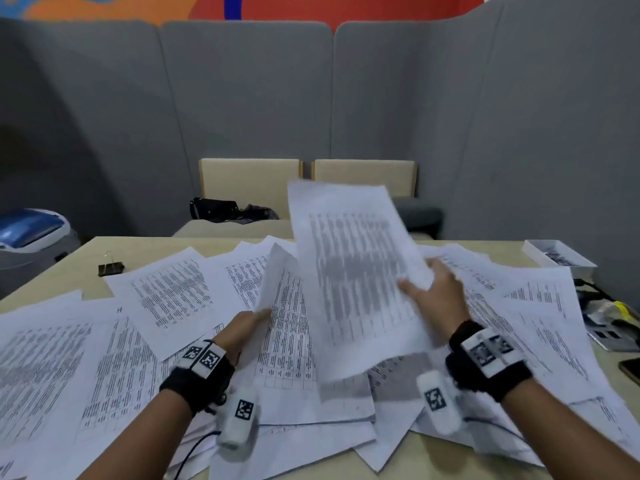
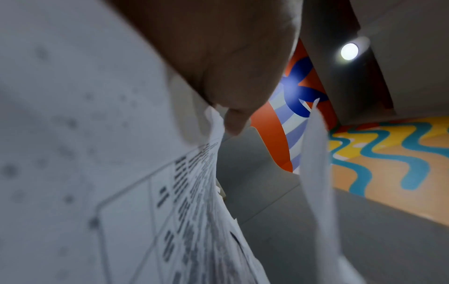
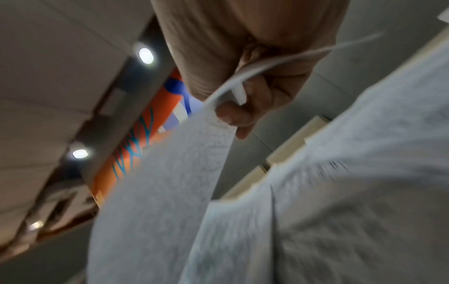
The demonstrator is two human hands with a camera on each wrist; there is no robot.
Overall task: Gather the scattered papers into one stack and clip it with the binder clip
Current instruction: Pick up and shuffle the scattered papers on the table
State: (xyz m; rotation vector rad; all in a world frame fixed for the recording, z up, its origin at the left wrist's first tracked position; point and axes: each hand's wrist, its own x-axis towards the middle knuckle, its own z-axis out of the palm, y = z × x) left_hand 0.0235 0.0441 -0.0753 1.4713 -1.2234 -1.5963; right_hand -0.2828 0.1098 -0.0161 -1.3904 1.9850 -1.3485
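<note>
Several printed white papers (image 1: 166,292) lie scattered across the beige table (image 1: 52,282). My right hand (image 1: 433,289) pinches the right edge of a raised sheet (image 1: 360,271) that hangs blurred above the pile; the right wrist view shows the thumb and fingers (image 3: 233,117) curled round that sheet (image 3: 170,182). My left hand (image 1: 249,323) grips the left edge of another lifted sheet (image 1: 287,306), seen close in the left wrist view (image 2: 189,182) under the fingers (image 2: 233,123). A black binder clip (image 1: 110,267) sits alone at the far left of the table, apart from both hands.
A white tray (image 1: 557,254) stands at the table's far right, with cables and small items (image 1: 602,313) nearer and a phone (image 1: 630,370) at the right edge. Beige chairs (image 1: 249,181) with a black bag (image 1: 214,209) stand behind the table, before grey partitions.
</note>
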